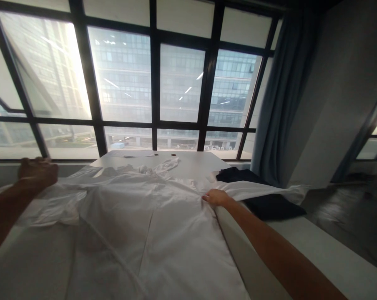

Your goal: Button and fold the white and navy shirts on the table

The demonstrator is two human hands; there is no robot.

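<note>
A wide white shirt [176, 225] is spread over the white table, its creased cloth running toward me and down out of view. My right hand [216, 197] pinches the shirt at its right side, thumb and fingers closed on the cloth. One long white sleeve [257, 190] stretches to the right beyond that hand. At the far left my left hand [38, 173] is raised in a closed grip, where white cloth runs up to it; its fingertips are hidden. Loose, bunched white fabric [57, 208] hangs just below the left hand.
Folded dark navy cloth [274, 207] lies on the table's right side, partly beneath the sleeve. A flat white piece [130, 153] lies at the far edge of the white table [201, 158]. Behind are black-framed windows [154, 83] and a blue curtain [279, 96].
</note>
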